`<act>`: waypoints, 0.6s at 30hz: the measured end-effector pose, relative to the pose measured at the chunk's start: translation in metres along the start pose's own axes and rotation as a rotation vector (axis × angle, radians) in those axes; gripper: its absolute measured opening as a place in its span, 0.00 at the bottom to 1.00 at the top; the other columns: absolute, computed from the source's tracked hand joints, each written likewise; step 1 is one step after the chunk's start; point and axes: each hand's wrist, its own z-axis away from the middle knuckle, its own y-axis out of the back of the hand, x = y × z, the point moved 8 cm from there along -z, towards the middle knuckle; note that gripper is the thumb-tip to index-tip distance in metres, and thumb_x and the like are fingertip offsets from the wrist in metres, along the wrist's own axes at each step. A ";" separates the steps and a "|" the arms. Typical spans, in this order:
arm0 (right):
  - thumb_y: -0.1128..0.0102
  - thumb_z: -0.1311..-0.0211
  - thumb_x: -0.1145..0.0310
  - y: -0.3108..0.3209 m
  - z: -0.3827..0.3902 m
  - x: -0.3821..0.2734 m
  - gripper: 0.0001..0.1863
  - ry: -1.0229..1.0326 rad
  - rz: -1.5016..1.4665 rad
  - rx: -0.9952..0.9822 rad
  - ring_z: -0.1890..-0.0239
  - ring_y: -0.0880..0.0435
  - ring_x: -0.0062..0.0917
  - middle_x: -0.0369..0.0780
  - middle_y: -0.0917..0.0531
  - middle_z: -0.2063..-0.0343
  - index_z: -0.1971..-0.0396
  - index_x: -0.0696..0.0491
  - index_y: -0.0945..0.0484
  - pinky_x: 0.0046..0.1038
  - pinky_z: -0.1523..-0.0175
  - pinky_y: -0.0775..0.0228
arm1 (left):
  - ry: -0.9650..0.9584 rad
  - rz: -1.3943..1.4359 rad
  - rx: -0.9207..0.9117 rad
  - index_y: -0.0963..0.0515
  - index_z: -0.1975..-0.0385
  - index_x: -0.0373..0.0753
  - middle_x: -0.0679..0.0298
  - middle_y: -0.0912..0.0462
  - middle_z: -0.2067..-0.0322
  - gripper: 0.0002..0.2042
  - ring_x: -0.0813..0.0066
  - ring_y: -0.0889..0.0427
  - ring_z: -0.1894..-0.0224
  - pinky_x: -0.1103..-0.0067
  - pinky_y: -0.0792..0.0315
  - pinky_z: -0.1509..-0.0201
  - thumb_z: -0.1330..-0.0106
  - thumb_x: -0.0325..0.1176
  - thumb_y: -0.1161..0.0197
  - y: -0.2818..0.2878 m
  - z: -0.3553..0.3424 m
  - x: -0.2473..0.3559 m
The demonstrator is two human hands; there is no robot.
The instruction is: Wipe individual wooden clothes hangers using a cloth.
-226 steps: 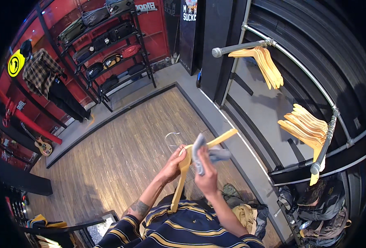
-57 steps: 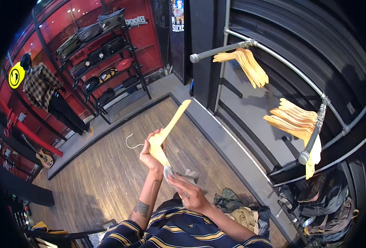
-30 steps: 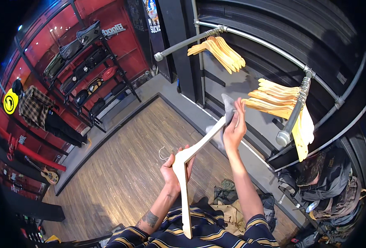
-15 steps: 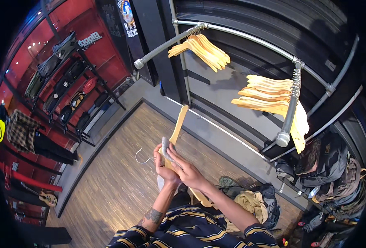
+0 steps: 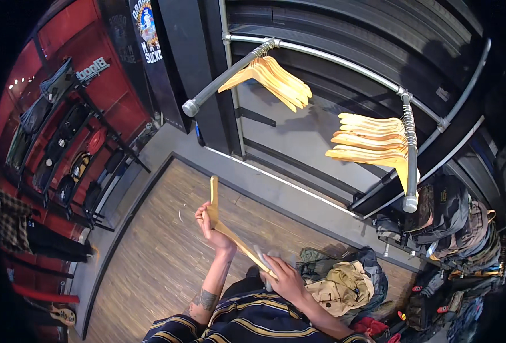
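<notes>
A wooden clothes hanger [image 5: 239, 242] slants across in front of me, one arm pointing up and the other down to the right. My left hand [image 5: 212, 226] grips it near its middle, fingers wrapped round the wood. Part of its thin metal hook shows left of that hand. Lower right, my right hand [image 5: 282, 279] has a grey cloth [image 5: 260, 254] closed against the hanger's lower arm. Some of the cloth is hidden behind the fingers.
Wooden hangers [image 5: 276, 80] hang on a pipe rail ahead, and more hangers [image 5: 367, 140] on another rail at the right. A heap of clothes [image 5: 344, 283] lies on the wooden floor by my right arm. Backpacks [image 5: 447, 214] stand far right; a shelf rack [image 5: 73, 137] is at the left.
My hands have moved apart. The right hand with the grey cloth has gone down along the hanger's lower arm, and the left hand with the hanger has shifted slightly left. The view has turned a little.
</notes>
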 end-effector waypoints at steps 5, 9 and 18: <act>0.34 0.40 0.72 0.023 0.009 0.016 0.15 -0.182 -0.183 0.364 0.64 0.12 0.36 0.49 0.14 0.64 0.54 0.60 0.18 0.30 0.57 0.22 | -0.042 -0.719 -0.344 0.30 0.44 0.38 0.60 0.32 0.44 0.17 0.64 0.35 0.39 0.69 0.49 0.30 0.24 0.41 0.54 -0.042 0.000 0.014; 0.36 0.36 0.71 0.040 0.046 0.065 0.14 -0.343 -0.275 0.506 0.62 0.12 0.27 0.47 0.12 0.63 0.54 0.62 0.18 0.28 0.55 0.23 | -0.293 -1.000 -0.864 0.27 0.40 0.36 0.56 0.23 0.48 0.21 0.61 0.31 0.40 0.65 0.49 0.30 0.30 0.39 0.44 -0.085 0.002 0.031; 0.34 0.33 0.59 0.109 0.134 0.142 0.21 -0.486 -0.393 0.672 0.59 0.18 0.23 0.40 0.14 0.61 0.52 0.63 0.18 0.28 0.50 0.27 | -0.306 -1.155 -1.132 0.18 0.56 0.36 0.58 0.21 0.62 0.12 0.60 0.26 0.55 0.69 0.34 0.46 0.35 0.35 0.35 -0.070 -0.014 0.012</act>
